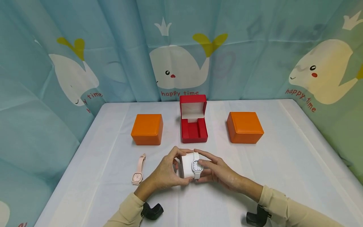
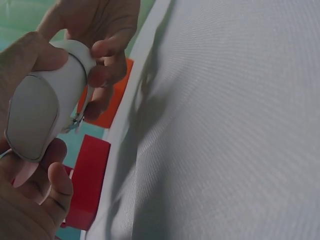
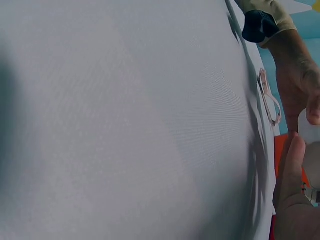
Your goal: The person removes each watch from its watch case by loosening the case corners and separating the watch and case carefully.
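Observation:
A white watch cushion (image 1: 186,166) is gripped by my left hand (image 1: 165,171), thumb at the near end and fingers at the far end. Around the cushion's right part goes a white wristwatch (image 1: 197,166) with a squarish dial facing up. My right hand (image 1: 221,171) holds the watch, one finger over its dial edge and the others along the strap and cushion. The cushion's flat oval end (image 2: 32,117) shows in the left wrist view. Left of my left hand, a pink wristwatch (image 1: 137,177) lies on the table, its strap stretched away from me.
An open red watch box (image 1: 194,140) stands beyond my hands, its lid upright and its inside divided. Closed orange boxes stand to its left (image 1: 146,130) and right (image 1: 245,127). White cloth (image 1: 283,164) covers the table; a whale-print curtain (image 1: 122,56) hangs behind and at the sides.

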`<state>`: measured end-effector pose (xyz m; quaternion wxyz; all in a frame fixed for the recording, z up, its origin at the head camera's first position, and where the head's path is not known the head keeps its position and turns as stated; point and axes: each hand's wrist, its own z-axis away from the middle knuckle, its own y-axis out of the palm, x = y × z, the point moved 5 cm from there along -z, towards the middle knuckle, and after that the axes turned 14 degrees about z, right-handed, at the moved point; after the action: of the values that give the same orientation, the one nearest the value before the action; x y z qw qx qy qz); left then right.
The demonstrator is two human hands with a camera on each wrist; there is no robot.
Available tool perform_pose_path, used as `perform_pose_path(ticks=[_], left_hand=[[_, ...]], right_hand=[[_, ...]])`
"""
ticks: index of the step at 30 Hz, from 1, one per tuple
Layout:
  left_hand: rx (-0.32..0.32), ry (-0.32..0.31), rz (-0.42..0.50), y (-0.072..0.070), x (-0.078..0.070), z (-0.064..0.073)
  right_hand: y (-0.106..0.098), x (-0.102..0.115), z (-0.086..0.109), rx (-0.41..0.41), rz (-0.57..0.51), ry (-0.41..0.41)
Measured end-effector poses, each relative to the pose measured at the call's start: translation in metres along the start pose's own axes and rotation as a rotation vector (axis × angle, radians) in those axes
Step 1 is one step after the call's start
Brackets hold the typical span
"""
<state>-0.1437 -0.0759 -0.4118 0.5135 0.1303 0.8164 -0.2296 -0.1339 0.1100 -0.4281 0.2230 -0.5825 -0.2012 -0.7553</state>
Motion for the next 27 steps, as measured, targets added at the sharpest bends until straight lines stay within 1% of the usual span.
perform_pose_path(ticks=[5,7,9,13,14,15,20,21,27], left_hand=[[-0.012,0.002,0.016,-0.001,0.001,0.001],[-0.011,-0.004,0.038,-0.001,0.001,0.001],[-0.008,-0.028,0.06,-0.002,0.002,0.002],[-0.012,-0.088,0.111,-0.005,0.004,0.004],[-0.016,-0.099,0.114,-0.006,-0.001,0.004],[-0.021,-0.105,0.114,-0.006,-0.001,0.004],[-0.052,-0.113,0.099,-0.01,-0.001,0.005],[-0.057,-0.109,0.097,-0.012,0.004,0.006],[-0.074,-0.096,0.094,-0.015,0.004,0.006]], right_hand=[[0.0,-0.001,-0.001,-0.016,0.01,0.003],[-0.001,-0.001,0.0,-0.015,0.014,-0.002],[-0.002,-0.002,0.0,-0.018,0.025,-0.006],[-0.008,-0.004,0.001,-0.05,0.052,-0.003],[-0.01,-0.004,0.0,-0.059,0.059,-0.005],[-0.011,-0.005,0.0,-0.073,0.066,-0.003],[-0.017,-0.007,-0.002,-0.112,0.11,-0.004],[-0.017,-0.008,-0.002,-0.115,0.118,-0.002],[-0.018,-0.008,-0.004,-0.113,0.167,-0.045]])
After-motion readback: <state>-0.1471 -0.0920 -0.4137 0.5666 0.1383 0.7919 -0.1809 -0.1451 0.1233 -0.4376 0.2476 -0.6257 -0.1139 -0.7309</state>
